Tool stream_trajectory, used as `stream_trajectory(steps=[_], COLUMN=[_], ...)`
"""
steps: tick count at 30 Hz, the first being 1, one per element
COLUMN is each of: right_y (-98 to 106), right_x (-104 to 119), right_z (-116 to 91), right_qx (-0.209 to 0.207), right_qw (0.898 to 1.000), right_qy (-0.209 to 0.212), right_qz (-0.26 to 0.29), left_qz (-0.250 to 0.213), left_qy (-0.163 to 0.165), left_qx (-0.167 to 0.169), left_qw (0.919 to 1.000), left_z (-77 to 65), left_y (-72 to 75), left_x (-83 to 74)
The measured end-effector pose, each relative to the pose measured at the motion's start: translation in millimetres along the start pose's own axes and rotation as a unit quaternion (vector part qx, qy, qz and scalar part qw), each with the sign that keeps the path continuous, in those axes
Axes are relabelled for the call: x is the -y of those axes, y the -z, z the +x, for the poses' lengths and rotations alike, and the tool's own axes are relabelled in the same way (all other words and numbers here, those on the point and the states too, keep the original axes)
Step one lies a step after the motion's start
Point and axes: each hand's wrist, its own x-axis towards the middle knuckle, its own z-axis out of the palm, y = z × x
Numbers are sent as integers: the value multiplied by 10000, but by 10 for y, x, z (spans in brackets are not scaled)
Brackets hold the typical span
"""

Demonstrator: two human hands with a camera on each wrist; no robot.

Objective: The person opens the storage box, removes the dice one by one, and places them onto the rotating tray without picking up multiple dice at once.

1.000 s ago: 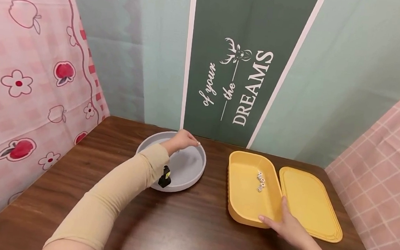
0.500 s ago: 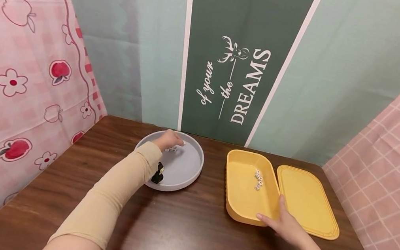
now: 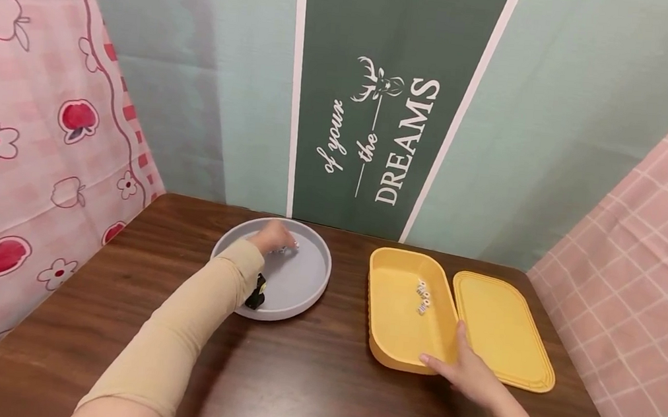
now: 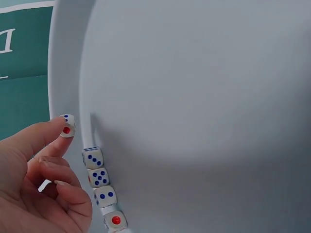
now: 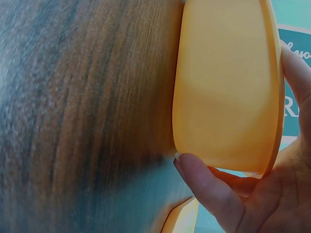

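Observation:
My left hand (image 3: pixel 274 235) is over the far part of the round grey tray (image 3: pixel 321 287). Between thumb and index finger it pinches a white die (image 4: pixel 68 127), while its other fingers curl toward the palm. Something small and white shows among those curled fingers, too hidden to name. Beside the hand, a row of several dice (image 4: pixel 99 177) lies in the tray along its wall. My right hand (image 3: pixel 472 373) grips the near right corner of a yellow box (image 3: pixel 398 327), thumb at one side and fingers at the other. Several small dice (image 3: pixel 423 298) lie inside the box.
A flat yellow lid (image 3: pixel 505 329) lies right of the box on the brown wooden table (image 3: pixel 294 390). Fabric backdrops stand behind and at both sides. A black device (image 3: pixel 256 292) sits at my left wrist, over the tray's near left rim.
My left hand has moved left and lower across the tray with the die, toward the row of dice. My right hand stays on the box. The head view has turned slightly right.

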Motion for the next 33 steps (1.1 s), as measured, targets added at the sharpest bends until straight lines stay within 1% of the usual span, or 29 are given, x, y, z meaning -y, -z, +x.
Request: stream_trajectory(steps=[2, 3, 4, 5, 7, 9, 11, 13, 14, 15, 16, 17, 18, 19, 20, 21, 23, 24, 26, 27, 29, 31, 33], right_y=[-12, -19, -26, -33, -48, -62, -75, -87, -93, -99, -101, -104, -104, -102, -99, -95, -80, -71, -55, -46, -30, -19, -14], right_x=[13, 18, 24, 28, 34, 41, 45, 48, 50, 52, 56, 60, 64, 68, 71, 72, 72, 71, 61, 53, 37, 21, 11], right_z=[9, 11, 13, 14, 18, 22, 28, 36, 40, 43, 48, 53, 57, 61, 64, 67, 70, 68, 52, 42, 17, -4, -18], right_qx=[7, 7, 0, -5, -17, -27, -38, -48, -49, -51, -48, -44, -40, -43, -49, -52, -44, -33, 3, 35, 69, 79, 73], right_qw=[10000, 10000, 10000, 10000, 10000, 10000, 10000, 10000, 10000, 10000, 9999, 9999, 9999, 9999, 10000, 10000, 10000, 10000, 10000, 9999, 9999, 9999, 9998], right_qy=[13, 3, -4, -7, -8, 0, 8, 20, 20, 9, 39, 29, 32, 29, 24, 27, 37, 59, 52, 50, 16, -6, 7], right_qz=[-21, -19, -36, -35, -21, -8, 18, 52, 63, 85, 94, 104, 104, 102, 77, 60, 36, 44, 56, 85, 131, 151, 182], left_qz=[115, 120, 229, 337, 561, 702, 943, 1078, 1150, 1188, 1105, 1033, 862, 650, 381, 217, 7, -126, -181, -146, -312, -401, -498], left_qy=[-184, -285, -224, -278, -207, -411, -360, -542, -537, -455, -422, -289, -209, -80, -148, 30, 208, 148, 20, 228, 141, 144, 97], left_qx=[-48, -73, -54, -58, 7, -27, 26, -20, -6, -11, 6, 121, 142, 220, 190, 230, 351, 309, 273, 332, 376, 433, 487], left_qw=[9998, 9995, 9995, 9990, 9982, 9967, 9949, 9927, 9919, 9919, 9930, 9942, 9960, 9976, 9990, 9995, 9992, 9993, 9995, 9991, 9987, 9982, 9975], left_z=[139, 184, 197, 219, 223, 276, 284, 320, 322, 294, 272, 213, 142, 25, -50, -204, -517, -652, -857, -979, -1062, -1082, -1077], left_y=[-32, -39, -33, -32, -11, -12, 2, 4, 9, 23, 44, 85, 125, 179, 222, 281, 391, 413, 419, 411, 354, 268, 181], left_x=[207, 287, 322, 375, 415, 501, 533, 599, 614, 596, 585, 507, 414, 274, 187, -10, -410, -573, -857, -1045, -1212, -1340, -1424])
